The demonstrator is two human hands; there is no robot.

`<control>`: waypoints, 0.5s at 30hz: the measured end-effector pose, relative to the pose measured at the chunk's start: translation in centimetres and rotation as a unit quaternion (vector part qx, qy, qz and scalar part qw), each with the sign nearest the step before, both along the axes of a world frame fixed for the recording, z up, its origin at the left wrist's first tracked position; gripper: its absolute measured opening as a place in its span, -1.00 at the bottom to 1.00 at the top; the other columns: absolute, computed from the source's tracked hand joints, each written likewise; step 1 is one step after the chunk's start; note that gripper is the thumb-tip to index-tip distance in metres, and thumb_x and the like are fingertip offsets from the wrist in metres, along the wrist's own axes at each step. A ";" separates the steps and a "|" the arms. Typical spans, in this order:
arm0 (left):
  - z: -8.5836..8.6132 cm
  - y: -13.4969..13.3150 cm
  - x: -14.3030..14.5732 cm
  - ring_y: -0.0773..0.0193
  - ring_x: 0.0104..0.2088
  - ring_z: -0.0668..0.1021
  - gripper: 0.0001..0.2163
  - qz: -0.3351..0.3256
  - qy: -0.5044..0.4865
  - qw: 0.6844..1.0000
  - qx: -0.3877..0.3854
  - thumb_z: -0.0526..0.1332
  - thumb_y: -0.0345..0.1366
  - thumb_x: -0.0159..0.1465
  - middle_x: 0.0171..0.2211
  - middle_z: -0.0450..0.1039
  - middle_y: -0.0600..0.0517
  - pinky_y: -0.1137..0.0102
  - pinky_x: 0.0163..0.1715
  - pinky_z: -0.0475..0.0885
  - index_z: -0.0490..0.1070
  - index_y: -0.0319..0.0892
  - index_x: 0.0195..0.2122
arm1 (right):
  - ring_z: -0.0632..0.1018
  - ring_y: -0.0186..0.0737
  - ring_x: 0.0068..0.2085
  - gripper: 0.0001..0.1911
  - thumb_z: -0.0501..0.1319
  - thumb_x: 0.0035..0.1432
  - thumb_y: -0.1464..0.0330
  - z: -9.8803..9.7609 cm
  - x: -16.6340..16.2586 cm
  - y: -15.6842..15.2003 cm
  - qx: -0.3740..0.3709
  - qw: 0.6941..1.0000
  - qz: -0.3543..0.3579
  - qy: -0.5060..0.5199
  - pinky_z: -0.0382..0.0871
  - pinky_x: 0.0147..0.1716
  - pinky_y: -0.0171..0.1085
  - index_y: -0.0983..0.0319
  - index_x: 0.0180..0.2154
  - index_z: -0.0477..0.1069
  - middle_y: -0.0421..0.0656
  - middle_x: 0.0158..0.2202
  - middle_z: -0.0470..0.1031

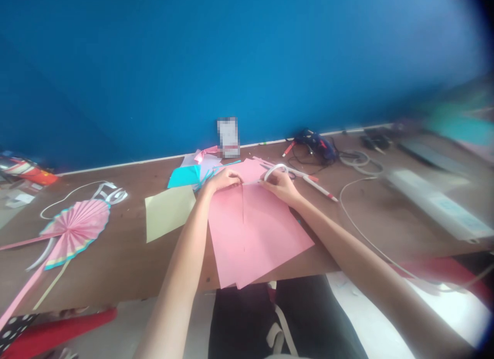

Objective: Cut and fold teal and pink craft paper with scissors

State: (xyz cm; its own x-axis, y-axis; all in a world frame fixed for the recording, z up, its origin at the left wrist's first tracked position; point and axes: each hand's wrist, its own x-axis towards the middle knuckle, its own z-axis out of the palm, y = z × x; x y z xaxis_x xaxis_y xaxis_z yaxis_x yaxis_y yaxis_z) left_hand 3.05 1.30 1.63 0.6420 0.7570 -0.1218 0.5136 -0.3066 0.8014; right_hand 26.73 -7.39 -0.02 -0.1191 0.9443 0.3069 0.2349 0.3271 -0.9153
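A stack of pink paper sheets (250,235) lies on the brown table (127,256) in front of me, hanging a little over the near edge. My left hand (223,181) presses down on the far edge of the top sheet, fingers closed on it. My right hand (280,183) is closed round white-handled scissors (275,170) at the same far edge, with a thin cut line running down the sheet from between the hands.
A pale yellow sheet (168,211) and turquoise paper (185,176) lie left of the pink stack. A pink pleated paper fan (75,229) sits at the far left. A pen (320,188), a white cable (358,220), a glue gun (314,143) and a white box (436,202) are on the right.
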 end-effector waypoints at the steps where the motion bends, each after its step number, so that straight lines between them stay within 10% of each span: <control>1: 0.0 0.0 0.0 0.37 -0.43 0.50 -0.78 -0.005 -0.001 1.000 0.004 0.16 -0.31 0.10 -0.38 0.55 0.01 0.50 -0.40 0.35 0.56 -0.21 -0.29 | 0.46 -0.21 -0.38 -0.67 0.29 0.00 0.12 0.0 0.0 0.0 0.001 1.000 0.000 -0.001 0.39 -0.33 -0.20 0.25 -0.32 0.44 -0.14 -0.41 0.45; 15: -0.8 1.0 -0.3 0.24 -0.19 0.57 -0.77 -0.030 0.012 0.999 0.032 0.24 -0.29 0.07 -0.23 0.59 0.01 0.46 -0.20 0.40 0.57 -0.16 -0.25 | 0.45 -0.23 -0.39 -0.70 0.29 0.00 0.15 0.2 -0.1 0.0 0.005 1.000 -0.011 -0.014 0.38 -0.35 -0.22 0.25 -0.34 0.44 -0.15 -0.42 0.45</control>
State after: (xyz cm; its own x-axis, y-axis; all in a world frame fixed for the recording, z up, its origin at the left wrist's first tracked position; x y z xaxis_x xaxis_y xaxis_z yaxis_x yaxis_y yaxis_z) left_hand 2.70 2.32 0.88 0.6834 0.7245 -0.0899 0.5115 -0.3873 0.7670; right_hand 26.67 -7.43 0.16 -0.1081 0.9436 0.3130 0.2676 0.3308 -0.9050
